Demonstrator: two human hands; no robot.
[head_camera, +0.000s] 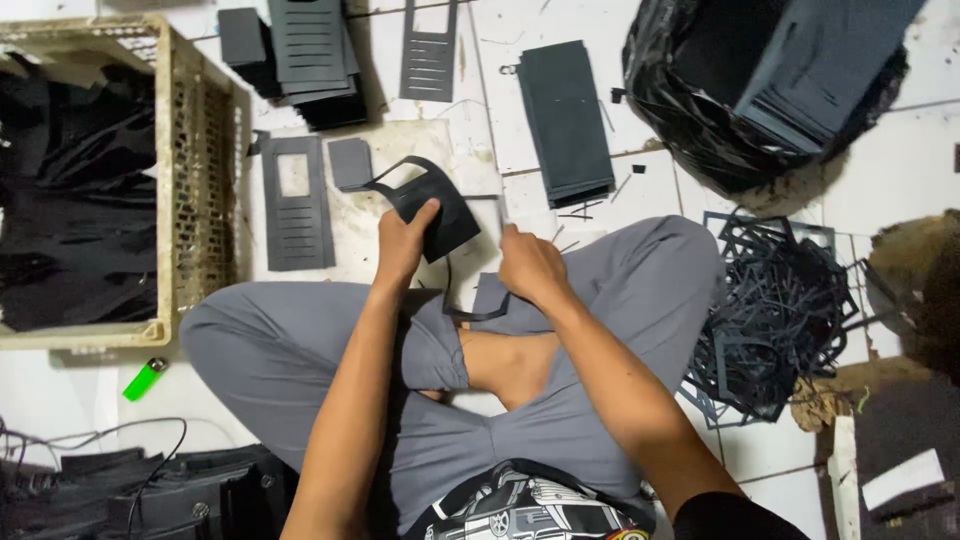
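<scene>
A cream plastic crate (200, 170) of dark material stands at far left beside a slotted grey card (295, 205) on the tiled floor. Over crossed legs, the left hand (402, 250) pinches a dark card piece (440, 215), fingers closed on its lower edge; the right hand (530, 265) curls shut around a thin offcut strip (475, 312). A steady, taut grip looks best here. Trimmings (780, 320) pile at right.
</scene>
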